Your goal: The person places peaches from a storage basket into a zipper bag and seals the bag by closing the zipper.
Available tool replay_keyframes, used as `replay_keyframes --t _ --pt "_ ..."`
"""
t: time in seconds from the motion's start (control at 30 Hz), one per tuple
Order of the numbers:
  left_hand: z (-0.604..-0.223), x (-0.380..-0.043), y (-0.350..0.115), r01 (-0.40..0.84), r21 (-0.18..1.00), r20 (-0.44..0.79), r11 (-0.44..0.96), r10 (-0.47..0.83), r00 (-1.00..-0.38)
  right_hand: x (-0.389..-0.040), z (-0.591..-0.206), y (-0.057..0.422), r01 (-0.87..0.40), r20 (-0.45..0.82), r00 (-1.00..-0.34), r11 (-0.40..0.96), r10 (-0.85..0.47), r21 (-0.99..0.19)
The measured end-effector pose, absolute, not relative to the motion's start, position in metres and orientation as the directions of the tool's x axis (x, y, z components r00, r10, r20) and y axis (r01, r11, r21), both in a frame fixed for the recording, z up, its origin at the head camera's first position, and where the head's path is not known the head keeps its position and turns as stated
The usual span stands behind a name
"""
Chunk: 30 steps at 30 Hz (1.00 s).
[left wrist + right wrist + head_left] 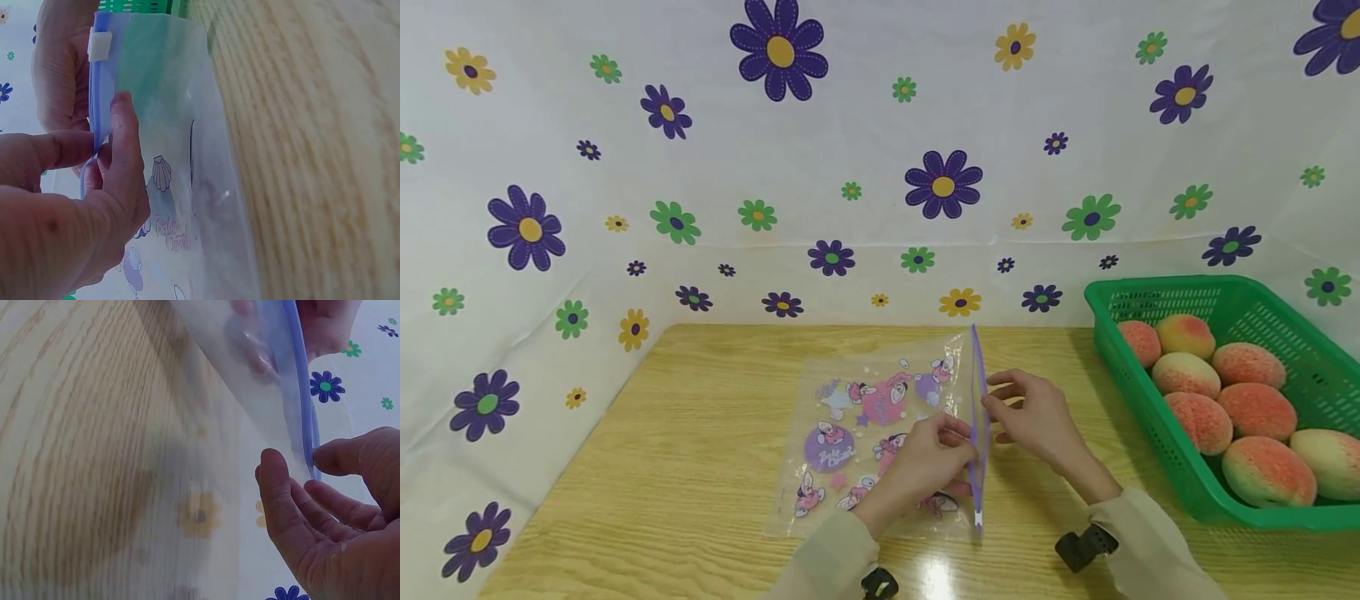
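Clear plastic zip bag point(883, 404), printed with pink and purple cartoon figures, was at the middle of the light wood-grain table point(647, 467), zip side to the right; zip side looked lifted in the wrist views. Purple zip edge point(103, 81) ran from far to near, small white plastic slider point(978, 518) at its near end.

Left hand point(925, 458) lay over the bag's printed face, pinching the zip edge between thumb and fingers; index finger ran along the film in the left wrist view. Right hand point(1037, 417) came in from the other side, farther along, pinching the edge too: thumb on one side, bent fingers on the other. Two strips of the edge stood slightly apart just past the left fingertips.

Right of the bag, well apart from it: green plastic basket point(1285, 518) with perforated walls, eight red-and-yellow peaches point(1257, 409) visible inside, several touching. White cloth point(850, 133) with purple, green and yellow flowers hung behind the table and along its left side. Pale beige sleeves point(1157, 542) on both arms, black wrist device point(1086, 546) at each cuff.
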<state>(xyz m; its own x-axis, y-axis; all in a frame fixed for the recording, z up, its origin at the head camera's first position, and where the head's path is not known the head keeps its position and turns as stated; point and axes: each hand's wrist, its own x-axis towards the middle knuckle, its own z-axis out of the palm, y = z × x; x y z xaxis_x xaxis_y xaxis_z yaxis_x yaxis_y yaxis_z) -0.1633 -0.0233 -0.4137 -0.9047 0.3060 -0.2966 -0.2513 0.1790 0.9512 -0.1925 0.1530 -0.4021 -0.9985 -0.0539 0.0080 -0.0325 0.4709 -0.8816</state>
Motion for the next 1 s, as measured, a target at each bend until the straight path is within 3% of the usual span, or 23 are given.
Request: replay_keyframes --t 1.0 --pt "-0.412 -0.169 -0.029 -0.409 0.901 -0.354 -0.142 0.301 -0.885 -0.193 -0.406 0.166 -0.037 0.021 -0.999 0.473 -0.038 -0.880"
